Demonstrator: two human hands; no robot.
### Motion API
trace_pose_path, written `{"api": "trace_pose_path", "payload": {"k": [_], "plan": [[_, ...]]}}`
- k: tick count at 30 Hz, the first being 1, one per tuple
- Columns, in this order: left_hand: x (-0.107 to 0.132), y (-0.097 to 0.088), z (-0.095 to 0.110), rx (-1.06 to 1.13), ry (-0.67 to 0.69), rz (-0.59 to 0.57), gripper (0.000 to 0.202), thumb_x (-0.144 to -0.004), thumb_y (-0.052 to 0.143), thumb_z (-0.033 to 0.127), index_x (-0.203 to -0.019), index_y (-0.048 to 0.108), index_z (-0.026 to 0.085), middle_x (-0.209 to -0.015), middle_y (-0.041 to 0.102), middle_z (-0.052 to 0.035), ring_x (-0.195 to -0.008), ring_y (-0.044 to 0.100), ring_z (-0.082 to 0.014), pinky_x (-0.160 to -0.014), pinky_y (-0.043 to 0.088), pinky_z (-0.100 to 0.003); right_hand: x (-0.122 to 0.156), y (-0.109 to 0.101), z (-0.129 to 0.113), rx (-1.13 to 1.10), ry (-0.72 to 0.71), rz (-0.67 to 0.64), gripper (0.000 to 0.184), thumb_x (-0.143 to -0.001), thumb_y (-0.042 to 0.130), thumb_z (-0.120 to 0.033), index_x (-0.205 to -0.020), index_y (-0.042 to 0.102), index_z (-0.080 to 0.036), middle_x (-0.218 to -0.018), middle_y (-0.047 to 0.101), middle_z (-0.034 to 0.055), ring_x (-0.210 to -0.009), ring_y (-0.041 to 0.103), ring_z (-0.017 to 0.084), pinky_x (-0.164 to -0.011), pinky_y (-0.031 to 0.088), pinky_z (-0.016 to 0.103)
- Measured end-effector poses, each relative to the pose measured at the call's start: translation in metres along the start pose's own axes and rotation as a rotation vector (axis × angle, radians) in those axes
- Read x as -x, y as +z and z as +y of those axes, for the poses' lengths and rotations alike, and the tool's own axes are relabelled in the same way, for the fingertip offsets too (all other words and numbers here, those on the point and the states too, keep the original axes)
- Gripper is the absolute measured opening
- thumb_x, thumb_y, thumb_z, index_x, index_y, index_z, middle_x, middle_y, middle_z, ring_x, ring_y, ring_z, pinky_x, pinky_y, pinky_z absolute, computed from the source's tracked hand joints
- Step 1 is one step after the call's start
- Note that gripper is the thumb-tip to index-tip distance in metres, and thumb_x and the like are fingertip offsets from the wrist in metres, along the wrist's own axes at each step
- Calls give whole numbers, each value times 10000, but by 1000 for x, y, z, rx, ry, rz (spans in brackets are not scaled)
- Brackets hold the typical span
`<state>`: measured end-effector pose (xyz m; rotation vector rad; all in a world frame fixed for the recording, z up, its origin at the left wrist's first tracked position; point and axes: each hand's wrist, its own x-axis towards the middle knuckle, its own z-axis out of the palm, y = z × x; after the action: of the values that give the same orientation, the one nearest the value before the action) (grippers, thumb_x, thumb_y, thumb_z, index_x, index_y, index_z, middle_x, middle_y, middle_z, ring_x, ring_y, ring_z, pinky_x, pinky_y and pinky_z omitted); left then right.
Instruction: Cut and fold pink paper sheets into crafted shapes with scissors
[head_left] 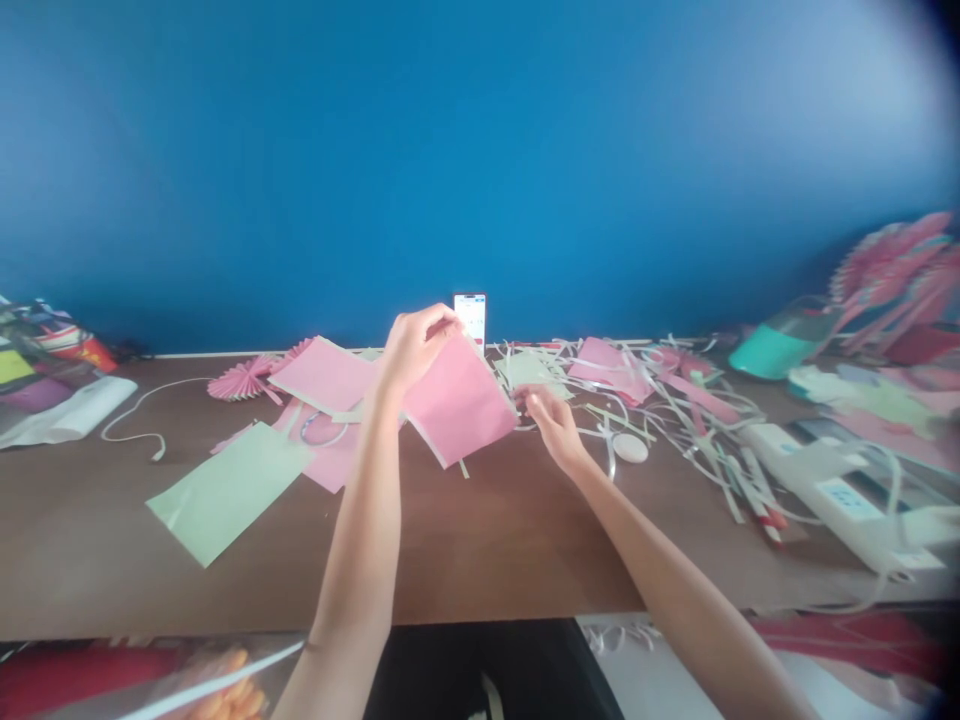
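Observation:
A sheet of pink paper (459, 403) is held up above the table, tilted, with one corner pointing down. My left hand (420, 345) is closed on its upper corner, thumb and fingers pinched together. At the sheet's right corner, the curled fingers of my right hand (551, 415) meet the paper's edge; the exact contact is small and blurred. Left of my left forearm lie a light green sheet (229, 490) and another pink sheet (324, 376). Pale green paper pieces (534, 370) lie behind my right hand.
A phone (471, 320) stands against the blue wall. Tangled paper strips (679, 430) and a white disc (630, 448) lie to the right, near a white power strip (840, 490). Pink folded fans (244, 378) and a white cable (135, 400) are left. A teal container (772, 350) sits at right.

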<state>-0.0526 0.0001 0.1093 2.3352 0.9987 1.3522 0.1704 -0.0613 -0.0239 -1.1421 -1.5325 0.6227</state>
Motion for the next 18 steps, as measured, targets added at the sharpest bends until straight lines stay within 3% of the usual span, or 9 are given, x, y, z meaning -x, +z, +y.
{"api": "trace_pose_path", "payload": {"k": [3, 6, 18], "plan": [[0, 8, -1, 32, -19, -53, 220, -882, 508, 348, -854, 653, 185, -903, 696, -36, -839, 616, -173, -756, 425, -268, 2, 4, -3, -20, 33, -32, 347, -856, 521, -475, -952, 636, -161, -799, 657, 41, -700, 582, 161, -624, 453, 257], [-1, 14, -3, -3, -44, -70, 205, -880, 508, 334, -854, 653, 191, -902, 697, -31, -825, 611, -173, -736, 418, -267, 2, 4, -4, 20, 41, -22, 317, -839, 543, -456, -854, 640, -154, -750, 651, 40, -696, 582, 171, -628, 447, 266], [0, 26, -21, -266, -204, 7, 194, -895, 446, 309, -858, 613, 218, -862, 681, -23, -761, 578, -165, -670, 386, -269, 3, 4, -2, 149, -63, -28, 203, -943, 369, -370, -834, 429, -210, -686, 449, -19, -611, 420, 125, -597, 356, 255]]}}
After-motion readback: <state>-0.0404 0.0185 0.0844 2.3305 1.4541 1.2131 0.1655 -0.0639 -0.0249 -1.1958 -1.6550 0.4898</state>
